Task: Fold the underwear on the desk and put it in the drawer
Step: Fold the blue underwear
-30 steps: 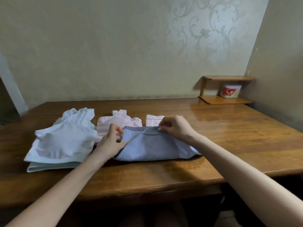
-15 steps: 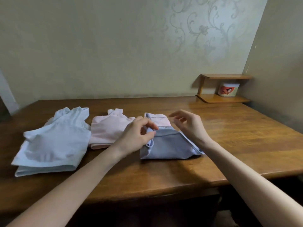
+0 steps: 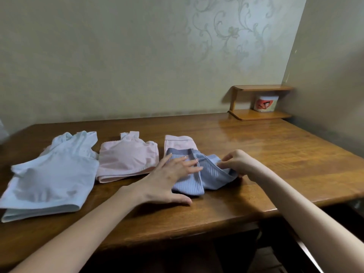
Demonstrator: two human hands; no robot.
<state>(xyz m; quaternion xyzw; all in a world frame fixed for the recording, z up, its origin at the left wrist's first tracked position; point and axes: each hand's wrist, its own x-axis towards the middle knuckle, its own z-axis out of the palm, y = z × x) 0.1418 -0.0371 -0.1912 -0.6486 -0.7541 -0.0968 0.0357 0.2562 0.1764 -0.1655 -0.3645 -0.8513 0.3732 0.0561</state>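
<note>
The blue ribbed underwear (image 3: 199, 174) lies on the desk (image 3: 266, 154), partly folded. The left hand (image 3: 169, 180) presses it flat, fingers (image 3: 189, 161) spread apart; the right hand (image 3: 236, 160) pinches its right flap, fingers closed on the cloth. Just beyond the fingers sits a pink folded piece (image 3: 180, 140); to their left, a pink top (image 3: 126, 160) and pale blue top (image 3: 53, 180). No drawer is visible; stowing remains.
</note>
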